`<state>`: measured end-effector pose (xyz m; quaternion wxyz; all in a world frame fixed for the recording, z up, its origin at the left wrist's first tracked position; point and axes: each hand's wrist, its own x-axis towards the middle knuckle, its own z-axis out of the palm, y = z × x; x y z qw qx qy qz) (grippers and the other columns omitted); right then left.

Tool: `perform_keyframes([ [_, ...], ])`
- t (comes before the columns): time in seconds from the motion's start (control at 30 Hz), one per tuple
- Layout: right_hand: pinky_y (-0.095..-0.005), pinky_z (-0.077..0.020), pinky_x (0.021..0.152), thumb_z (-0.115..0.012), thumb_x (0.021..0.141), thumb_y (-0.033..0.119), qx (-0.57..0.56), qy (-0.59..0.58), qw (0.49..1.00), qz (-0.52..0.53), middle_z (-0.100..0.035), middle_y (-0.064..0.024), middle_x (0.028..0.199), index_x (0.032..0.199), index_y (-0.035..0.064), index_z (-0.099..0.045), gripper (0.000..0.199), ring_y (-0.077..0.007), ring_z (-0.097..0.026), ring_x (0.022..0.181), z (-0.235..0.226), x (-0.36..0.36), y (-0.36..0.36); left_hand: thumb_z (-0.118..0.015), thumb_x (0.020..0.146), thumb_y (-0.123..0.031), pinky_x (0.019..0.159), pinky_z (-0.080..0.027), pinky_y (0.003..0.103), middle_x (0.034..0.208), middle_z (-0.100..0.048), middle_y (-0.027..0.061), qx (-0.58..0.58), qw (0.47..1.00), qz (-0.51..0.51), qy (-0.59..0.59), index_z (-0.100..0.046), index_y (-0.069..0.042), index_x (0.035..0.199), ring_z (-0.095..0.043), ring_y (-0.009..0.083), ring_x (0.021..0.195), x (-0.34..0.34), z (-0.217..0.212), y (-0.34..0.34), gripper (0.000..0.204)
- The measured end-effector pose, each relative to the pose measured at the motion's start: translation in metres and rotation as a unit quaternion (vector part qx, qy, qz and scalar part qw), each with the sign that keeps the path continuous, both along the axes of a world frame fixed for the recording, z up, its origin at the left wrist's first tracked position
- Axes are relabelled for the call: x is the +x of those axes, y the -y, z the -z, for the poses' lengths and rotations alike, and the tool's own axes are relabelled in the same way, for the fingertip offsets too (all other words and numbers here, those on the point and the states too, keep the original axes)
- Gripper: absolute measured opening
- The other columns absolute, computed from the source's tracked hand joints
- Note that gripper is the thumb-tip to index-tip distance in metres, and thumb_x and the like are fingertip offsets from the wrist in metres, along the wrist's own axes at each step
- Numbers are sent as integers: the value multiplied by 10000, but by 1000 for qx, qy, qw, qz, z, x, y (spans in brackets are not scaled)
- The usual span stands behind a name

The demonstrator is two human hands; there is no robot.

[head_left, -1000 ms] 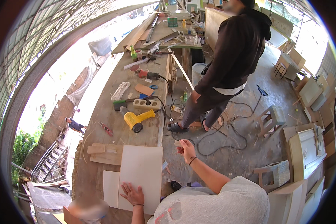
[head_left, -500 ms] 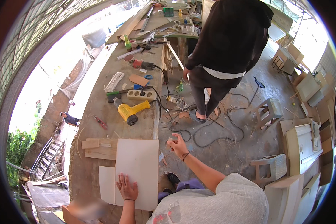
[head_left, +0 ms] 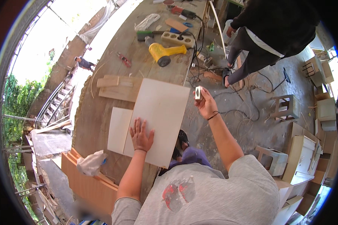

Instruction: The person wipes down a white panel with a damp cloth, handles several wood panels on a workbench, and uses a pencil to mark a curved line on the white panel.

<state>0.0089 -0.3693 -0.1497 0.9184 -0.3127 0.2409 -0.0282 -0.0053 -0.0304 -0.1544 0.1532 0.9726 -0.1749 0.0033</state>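
Block point(head_left: 198, 93) now turns a dark-marked face toward us at the fingertips of our right hand point(head_left: 206, 107), pinched between thumb and fingers. Our left hand point(head_left: 141, 139) stays spread flat, grasping nothing, on the panel point(head_left: 163, 110) beneath it; our attention seems to be on the block.

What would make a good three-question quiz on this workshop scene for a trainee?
1. Which hand lies on the large white panel?
2. True or false: the small pale block in the right hand is held off the panel.
3. Which of these lies nearest the yellow heat gun? A: stool. B: power strip. C: white bucket.

Key: 1. The left hand. 2. True. 3. B.
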Motion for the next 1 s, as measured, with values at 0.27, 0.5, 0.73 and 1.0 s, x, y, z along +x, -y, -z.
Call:
perform_keyframes([
  [0.27,-260,-492,598,-579,921,152,-225,-58,971,50,-628,-22,925,1226,100,-458,332,-111,-607,768,19,7,-25,-559,863,-421,1118,-141,543,1491,-309,121,-13,1000,-2,7,-469,-118,1340,-240,299,1400,-1,0,0,572],
  [0.5,-277,-513,629,-617,891,223,-485,-93,864,97,-619,-26,817,1168,80,-589,313,-110,-579,677,39,49,-21,-568,864,-403,1121,-139,535,1492,-299,115,-1,1000,-1,8,-437,-120,1354,-238,298,1398,1,-2,2,580],
  [0.73,-334,-484,643,-638,880,269,-682,-61,715,139,-607,-62,727,1217,96,-575,385,-186,-587,640,63,53,-24,-558,863,-388,1114,-145,548,1496,-289,121,-16,1000,-3,13,-436,-118,1350,-240,303,1396,0,0,-1,571],
  [1.0,-381,-478,601,-628,888,287,-762,-54,610,210,-599,-109,709,1212,116,-568,371,-263,-575,623,77,44,-14,-550,862,-410,1109,-142,564,1489,-297,116,-15,1000,13,23,-439,-128,1343,-237,293,1399,1,1,7,569],
])
